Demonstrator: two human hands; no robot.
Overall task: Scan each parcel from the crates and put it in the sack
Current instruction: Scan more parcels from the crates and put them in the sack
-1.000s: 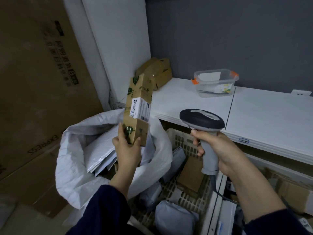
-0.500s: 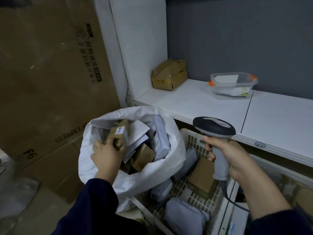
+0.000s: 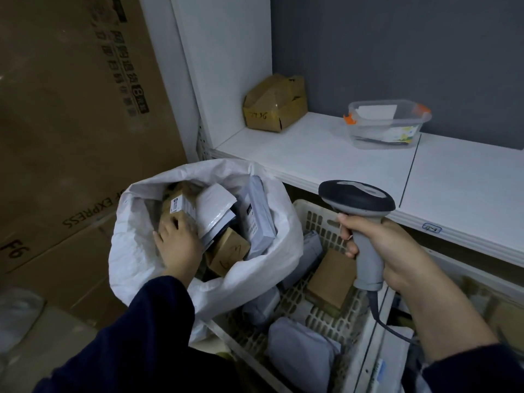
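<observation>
One by one: lays brown parcel [image 3: 181, 207] in sack [image 3: 133, 251], left hand [image 3: 178, 248] curled around it, right hand [image 3: 388, 251] gripping scanner [image 3: 357, 199]; next probably needs release, then reach into crate [image 3: 314, 211].
</observation>
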